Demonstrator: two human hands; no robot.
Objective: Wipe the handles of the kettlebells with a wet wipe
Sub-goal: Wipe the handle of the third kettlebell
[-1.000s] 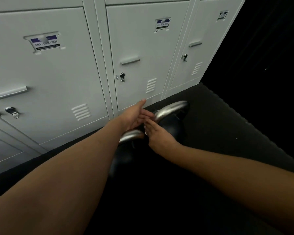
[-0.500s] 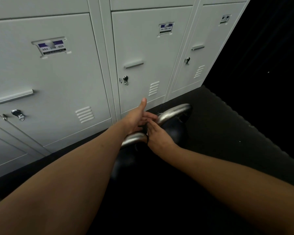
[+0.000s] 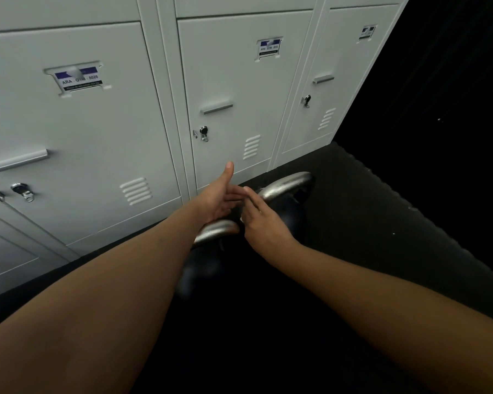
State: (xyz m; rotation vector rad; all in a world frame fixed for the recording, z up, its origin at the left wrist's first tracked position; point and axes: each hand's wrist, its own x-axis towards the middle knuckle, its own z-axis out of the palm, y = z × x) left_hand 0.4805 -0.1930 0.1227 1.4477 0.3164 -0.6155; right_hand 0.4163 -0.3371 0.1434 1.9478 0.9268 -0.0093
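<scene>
**A:** How far is the task?

**B:** Early, I think. Two kettlebells (image 3: pixel 285 213) stand on the dark floor (image 3: pixel 353 211), just before the lockers (image 3: pixel 97 129). The near handle (image 3: pixel 215 232) and the far handle (image 3: pixel 288 184) show bare metal, and nothing lies on them. I cannot see a wipe clearly.

**A:** And the hands?

**B:** Both arms reach forward and meet over the near handle. The left hand (image 3: pixel 218 199) is released: palm turned right, thumb up, fingers straight. The right hand (image 3: pixel 265 224) touches the left fingers with its fingertips. Whether it pinches a wipe, I cannot tell.

**A:** What is left?

**B:** Probably both handles need wiping.
</scene>
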